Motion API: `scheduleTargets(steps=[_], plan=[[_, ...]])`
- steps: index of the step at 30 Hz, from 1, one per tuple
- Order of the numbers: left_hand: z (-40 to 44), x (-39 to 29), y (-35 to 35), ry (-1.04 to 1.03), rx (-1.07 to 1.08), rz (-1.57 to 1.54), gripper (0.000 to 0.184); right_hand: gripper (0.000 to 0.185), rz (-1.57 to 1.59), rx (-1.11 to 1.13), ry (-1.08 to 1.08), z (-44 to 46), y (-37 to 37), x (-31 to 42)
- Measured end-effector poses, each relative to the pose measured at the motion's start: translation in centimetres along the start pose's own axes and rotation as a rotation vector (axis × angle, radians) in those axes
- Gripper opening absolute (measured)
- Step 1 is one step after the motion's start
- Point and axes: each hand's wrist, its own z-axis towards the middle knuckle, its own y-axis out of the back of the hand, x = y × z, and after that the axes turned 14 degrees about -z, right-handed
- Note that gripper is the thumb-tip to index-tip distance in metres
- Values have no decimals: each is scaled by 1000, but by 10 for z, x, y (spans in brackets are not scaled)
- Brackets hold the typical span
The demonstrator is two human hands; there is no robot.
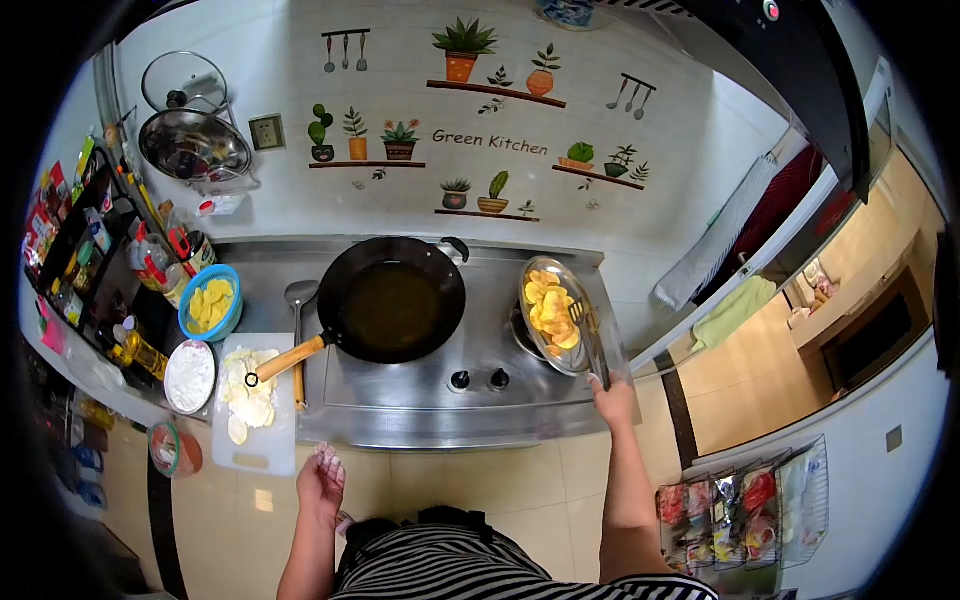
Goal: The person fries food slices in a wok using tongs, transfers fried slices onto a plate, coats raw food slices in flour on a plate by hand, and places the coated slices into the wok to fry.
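My right hand [614, 402] grips the handle of a slotted spatula [598, 345] at the stove's right end. The spatula's head touches or hovers over golden fried potato slices [550, 308] on an oval plate [570, 362]; I cannot tell which. Whitish powder coats the fingers of my left hand [321, 482], which hangs in front of the counter, loosely curled and holding nothing. Left of centre on the stove, a black wok [392, 300] contains oil. Its wooden handle [288, 361] reaches over pale coated slices on a white cutting board [232, 462].
A ladle [300, 292] lies left of the wok. Nearby stand a blue bowl [236, 312] of yellow slices and a bowl of white powder [190, 377]. Bottles [146, 352] crowd the left side. Two stove knobs [480, 380] sit in front. A wire rack [745, 510] is at lower right.
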Motion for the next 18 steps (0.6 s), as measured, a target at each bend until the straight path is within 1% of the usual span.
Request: scheduleTargets(steps=[1, 2, 4, 8, 13, 18], plan=[[0, -1, 0, 6, 9, 11, 19, 48, -30, -27, 9, -5, 5, 9], [0, -1, 0, 5, 10, 16, 19, 48, -27, -27, 6, -8, 9, 19], [-3, -1, 0, -2, -20, 34, 19, 52, 36, 60, -72, -13, 22, 39], [-4, 0, 2, 7, -38, 43, 19, 56, 69, 66, -113, -6, -6, 31], [-3, -3, 9, 21, 0, 36, 18, 70, 7, 69, -150, -10, -5, 48], [-6, -6, 11, 17, -8, 16, 17, 67, 96, 96, -198, -10, -7, 50]])
